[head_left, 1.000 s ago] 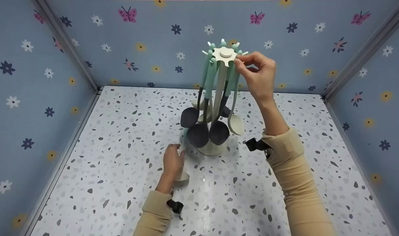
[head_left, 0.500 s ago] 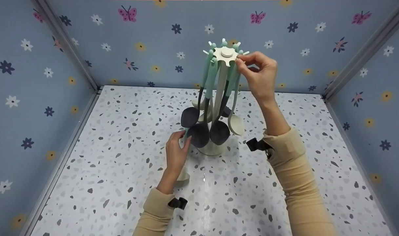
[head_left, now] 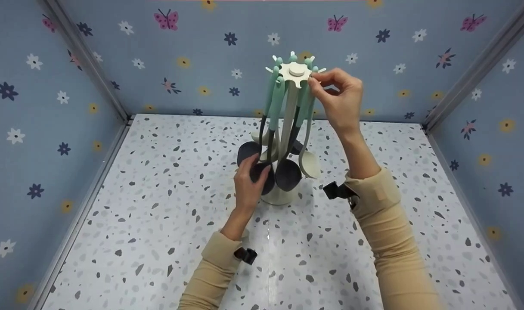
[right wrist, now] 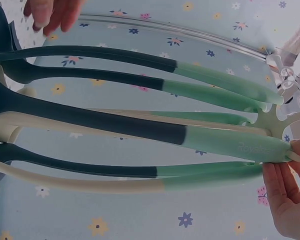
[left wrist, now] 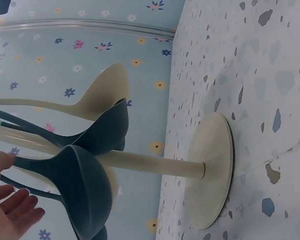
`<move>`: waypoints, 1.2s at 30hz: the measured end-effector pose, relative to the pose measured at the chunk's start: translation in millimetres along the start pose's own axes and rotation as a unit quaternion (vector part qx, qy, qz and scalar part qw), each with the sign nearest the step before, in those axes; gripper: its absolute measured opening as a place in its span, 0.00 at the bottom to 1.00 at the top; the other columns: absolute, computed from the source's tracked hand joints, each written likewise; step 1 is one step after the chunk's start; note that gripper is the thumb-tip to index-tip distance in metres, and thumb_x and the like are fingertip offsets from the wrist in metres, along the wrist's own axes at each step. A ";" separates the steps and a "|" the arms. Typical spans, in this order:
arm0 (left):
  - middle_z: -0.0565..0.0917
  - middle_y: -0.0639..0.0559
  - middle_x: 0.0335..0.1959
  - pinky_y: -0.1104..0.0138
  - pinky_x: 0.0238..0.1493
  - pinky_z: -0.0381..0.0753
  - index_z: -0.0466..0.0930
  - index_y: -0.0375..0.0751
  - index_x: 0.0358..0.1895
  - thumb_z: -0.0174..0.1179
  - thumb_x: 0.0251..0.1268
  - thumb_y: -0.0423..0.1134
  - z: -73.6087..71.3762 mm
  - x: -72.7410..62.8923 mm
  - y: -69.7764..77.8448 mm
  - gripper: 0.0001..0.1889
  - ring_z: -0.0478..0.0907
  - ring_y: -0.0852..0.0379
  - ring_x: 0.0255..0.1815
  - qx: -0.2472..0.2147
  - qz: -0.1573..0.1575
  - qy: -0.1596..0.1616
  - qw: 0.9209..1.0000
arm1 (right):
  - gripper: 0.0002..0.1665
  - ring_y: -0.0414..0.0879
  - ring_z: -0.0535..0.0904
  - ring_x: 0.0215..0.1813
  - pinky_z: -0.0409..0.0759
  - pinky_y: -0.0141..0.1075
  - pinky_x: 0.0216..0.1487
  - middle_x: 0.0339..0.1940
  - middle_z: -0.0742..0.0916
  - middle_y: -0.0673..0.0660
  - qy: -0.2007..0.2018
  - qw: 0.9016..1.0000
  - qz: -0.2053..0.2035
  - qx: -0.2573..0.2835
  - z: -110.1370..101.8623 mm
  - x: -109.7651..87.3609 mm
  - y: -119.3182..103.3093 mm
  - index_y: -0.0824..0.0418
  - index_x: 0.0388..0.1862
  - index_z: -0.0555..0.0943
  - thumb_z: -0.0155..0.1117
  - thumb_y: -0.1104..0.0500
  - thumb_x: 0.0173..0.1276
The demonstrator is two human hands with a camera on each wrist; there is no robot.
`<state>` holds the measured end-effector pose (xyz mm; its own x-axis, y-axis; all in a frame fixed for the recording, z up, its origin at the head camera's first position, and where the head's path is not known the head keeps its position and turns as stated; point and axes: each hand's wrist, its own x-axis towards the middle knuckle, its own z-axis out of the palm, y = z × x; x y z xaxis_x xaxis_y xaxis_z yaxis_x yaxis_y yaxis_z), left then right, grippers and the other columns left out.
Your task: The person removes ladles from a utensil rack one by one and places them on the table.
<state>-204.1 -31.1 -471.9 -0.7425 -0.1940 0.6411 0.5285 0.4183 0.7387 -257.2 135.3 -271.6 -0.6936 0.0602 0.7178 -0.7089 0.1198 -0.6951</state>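
Note:
A cream utensil rack (head_left: 277, 197) stands upright, hung with dark and cream ladles and spoons on green handles. At its top my right hand (head_left: 345, 97) pinches the handle end of the front-right dark ladle (head_left: 288, 175), beside the rack's hook; the wrist view shows the thumb over the green handle (right wrist: 230, 142). My left hand (head_left: 248, 185) is low at the rack's left, next to another dark ladle (left wrist: 87, 185). Its fingers (left wrist: 20, 207) are spread and loose, with the thumb near that ladle's neck; whether it touches is unclear. The left hand partly covers the dark bowls in the head view.
A white speckled tabletop (head_left: 158, 206) lies under the rack. Blue flowered panels (head_left: 210, 51) rise behind and on both sides. A pale piece (head_left: 245, 234) lies on the table, mostly hidden behind the left sleeve.
My left hand has moved forward and right, away from the pale utensil lying on the table, up to the hanging dark ladles. The right hand has stayed at the rack's top.

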 end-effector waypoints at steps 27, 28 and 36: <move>0.79 0.45 0.33 0.71 0.37 0.76 0.77 0.30 0.38 0.59 0.53 0.25 25.3 11.1 -2.8 0.08 0.78 0.56 0.35 -0.022 0.036 0.028 0.999 | 0.03 0.46 0.77 0.27 0.77 0.29 0.26 0.27 0.83 0.60 0.000 1.000 -0.001 -0.014 -0.4 -0.9 0.2 0.65 0.25 0.83 0.63 0.70 0.53; 0.79 0.45 0.33 0.71 0.37 0.76 0.77 0.30 0.38 0.59 0.53 0.25 25.1 11.0 -2.8 0.08 0.78 0.56 0.35 -0.021 0.037 0.029 0.999 | 0.03 0.46 0.77 0.27 0.77 0.30 0.26 0.27 0.83 0.60 0.001 1.000 0.001 -0.014 -0.3 -0.8 0.5 0.64 0.25 0.83 0.63 0.70 0.53; 0.81 0.43 0.34 0.68 0.38 0.76 0.79 0.28 0.38 0.58 0.53 0.24 23.9 10.4 -5.2 0.08 0.78 0.52 0.36 -0.031 0.066 0.045 0.996 | 0.03 0.46 0.76 0.27 0.77 0.29 0.27 0.27 0.83 0.58 0.003 1.000 0.018 -0.019 3.3 -3.1 -18.7 0.70 0.25 0.81 0.61 0.73 0.53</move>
<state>-224.4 -14.2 -474.1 -0.6263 -0.2213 0.7475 0.6459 0.3895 0.6566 -242.2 129.7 -261.0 -0.7183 0.0715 0.6921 -0.6773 0.1558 -0.7190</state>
